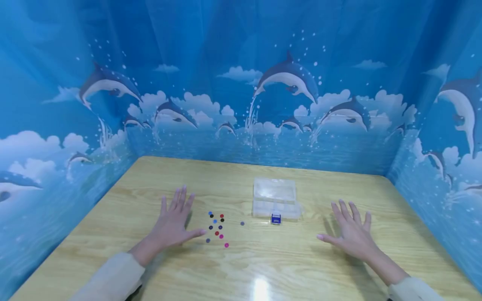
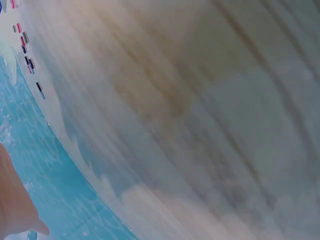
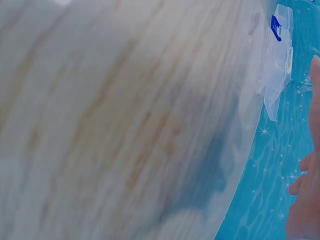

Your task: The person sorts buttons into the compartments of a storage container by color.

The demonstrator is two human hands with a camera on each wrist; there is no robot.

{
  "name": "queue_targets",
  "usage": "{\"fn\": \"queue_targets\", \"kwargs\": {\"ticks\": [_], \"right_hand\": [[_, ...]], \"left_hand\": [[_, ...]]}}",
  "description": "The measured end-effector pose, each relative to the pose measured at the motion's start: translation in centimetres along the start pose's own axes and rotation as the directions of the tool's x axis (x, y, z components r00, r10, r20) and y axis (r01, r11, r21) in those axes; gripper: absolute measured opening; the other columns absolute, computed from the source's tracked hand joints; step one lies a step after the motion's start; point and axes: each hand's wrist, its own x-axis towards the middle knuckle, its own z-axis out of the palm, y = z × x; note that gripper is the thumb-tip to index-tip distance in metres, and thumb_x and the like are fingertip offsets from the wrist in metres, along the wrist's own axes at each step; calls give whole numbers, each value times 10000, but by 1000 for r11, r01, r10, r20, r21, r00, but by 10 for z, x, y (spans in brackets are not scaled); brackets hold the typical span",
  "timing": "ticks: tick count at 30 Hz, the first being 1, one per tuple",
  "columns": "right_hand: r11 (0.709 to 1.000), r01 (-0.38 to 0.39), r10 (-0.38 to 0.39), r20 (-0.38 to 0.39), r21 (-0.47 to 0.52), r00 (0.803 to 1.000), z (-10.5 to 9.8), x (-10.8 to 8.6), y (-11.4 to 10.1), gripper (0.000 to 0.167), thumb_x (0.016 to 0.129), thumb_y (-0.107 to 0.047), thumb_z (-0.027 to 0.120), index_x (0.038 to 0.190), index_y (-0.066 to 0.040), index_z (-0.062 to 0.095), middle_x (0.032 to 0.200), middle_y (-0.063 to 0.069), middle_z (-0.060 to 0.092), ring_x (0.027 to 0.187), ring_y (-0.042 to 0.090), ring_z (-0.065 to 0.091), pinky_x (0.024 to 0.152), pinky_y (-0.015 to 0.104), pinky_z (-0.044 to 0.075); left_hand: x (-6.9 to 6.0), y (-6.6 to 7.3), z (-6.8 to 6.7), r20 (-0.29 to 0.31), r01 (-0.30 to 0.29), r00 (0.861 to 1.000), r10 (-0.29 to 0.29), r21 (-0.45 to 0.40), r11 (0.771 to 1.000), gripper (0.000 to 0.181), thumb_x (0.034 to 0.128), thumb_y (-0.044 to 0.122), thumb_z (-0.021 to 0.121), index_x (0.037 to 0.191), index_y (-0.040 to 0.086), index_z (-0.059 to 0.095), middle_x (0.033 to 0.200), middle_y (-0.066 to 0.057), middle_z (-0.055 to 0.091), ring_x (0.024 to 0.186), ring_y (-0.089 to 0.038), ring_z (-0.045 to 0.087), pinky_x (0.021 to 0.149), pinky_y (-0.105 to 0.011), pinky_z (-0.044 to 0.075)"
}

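Observation:
My left hand (image 1: 171, 228) is spread with straight fingers and holds nothing, its thumb pointing at a scatter of small round discs (image 1: 215, 221). These are red, blue, black, pink and dark grey; one dark disc (image 1: 242, 223) lies apart to the right. A clear plastic box (image 1: 275, 211) stands at the middle of the table, its lid (image 1: 274, 189) raised at the back and a blue latch (image 1: 276, 218) at its front. Right of the box is my right hand (image 1: 353, 236), also spread and holding nothing. The right wrist view shows the box (image 3: 275, 65) from the side.
The wood-grain table (image 1: 241, 267) has a rounded far edge. A blue curtain (image 1: 211, 75) printed with dolphins and clouds surrounds it at the back and both sides. Light glares off the tabletop near the front.

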Motion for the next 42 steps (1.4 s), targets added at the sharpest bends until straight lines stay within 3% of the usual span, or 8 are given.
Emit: {"fn": "queue_targets", "kwargs": {"ticks": [7,17,29,42], "right_hand": [[1000,4,-4,3,24,1000,7,-1,0,1023,735,-591,650,1429,37,239,1480,305,174,1362,502,78,1015,717,-69],[995,58,-58,1,86,998,5,9,-7,1003,754,-537,661,1430,55,217,1481,321,145,1356,515,74,1027,707,28],[996,48,-50,29,72,998,4,17,-11,1029,762,-553,645,1448,41,161,1489,318,120,1360,510,65,1039,694,50],[995,55,-58,32,85,998,7,28,-14,1008,784,-544,630,1432,78,173,1478,339,129,1342,537,92,1040,689,112]], "left_hand": [[0,10,0,39,3,999,0,-71,997,1055,764,676,547,1461,-3,140,1537,-208,-26,1415,-402,-10,1099,-625,-46],[14,23,0,45,-5,999,9,-86,996,1070,769,655,565,1460,-16,98,1545,-183,-10,1428,-366,-6,1122,-595,-17],[22,30,2,73,-4,997,10,-85,996,1115,754,746,484,1468,6,52,1547,-164,-53,1433,-346,-31,1132,-577,-14],[33,37,4,95,-27,995,37,-98,995,1089,779,704,506,1464,-3,40,1543,-187,-54,1433,-363,-3,1140,-561,0]]}}
